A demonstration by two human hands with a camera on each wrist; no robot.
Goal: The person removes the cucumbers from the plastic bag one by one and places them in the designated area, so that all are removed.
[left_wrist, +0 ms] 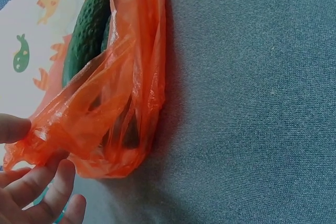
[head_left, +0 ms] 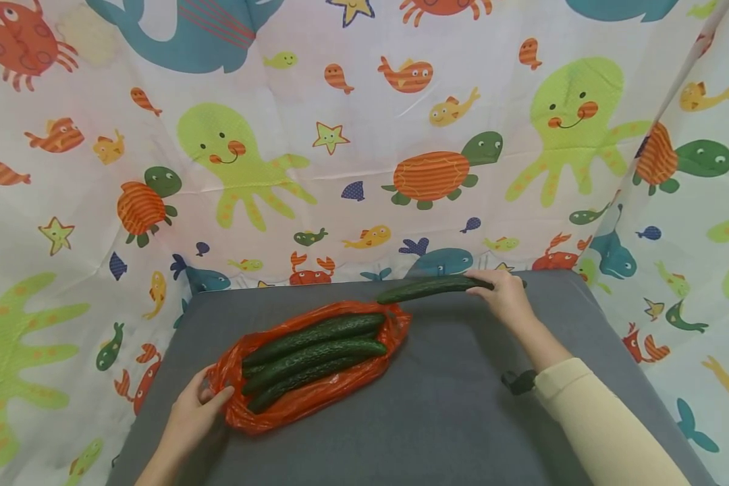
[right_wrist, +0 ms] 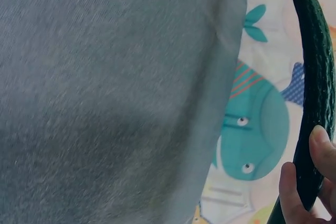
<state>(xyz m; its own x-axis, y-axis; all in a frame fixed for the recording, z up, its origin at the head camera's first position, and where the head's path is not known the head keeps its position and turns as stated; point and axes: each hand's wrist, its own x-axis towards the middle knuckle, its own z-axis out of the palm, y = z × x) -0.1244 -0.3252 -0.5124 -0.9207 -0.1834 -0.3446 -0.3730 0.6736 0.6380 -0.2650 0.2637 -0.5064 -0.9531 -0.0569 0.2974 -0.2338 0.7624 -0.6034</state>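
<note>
An orange plastic bag (head_left: pixel 334 395) lies slantwise on the table, its mouth spread along the top. Several dark green cucumbers (head_left: pixel 316 354) lie side by side inside it. My left hand (head_left: pixel 197 408) pinches the bag's near left end; in the left wrist view, thumb and fingers (left_wrist: pixel 39 184) grip the thin plastic. Toward the table's back edge, my right hand (head_left: pixel 503 295) holds one long cucumber (head_left: pixel 428 289) near its right end, above the surface. The far tip of that cucumber is by the bag's right end; whether they touch I cannot tell.
The grey cloth-covered table (head_left: pixel 449 405) reaches back to a hanging curtain (head_left: pixel 364 169) printed with sea animals, which also runs along both sides. A small dark strap-like object (head_left: pixel 518 382) shows beside the right sleeve (head_left: pixel 601 418).
</note>
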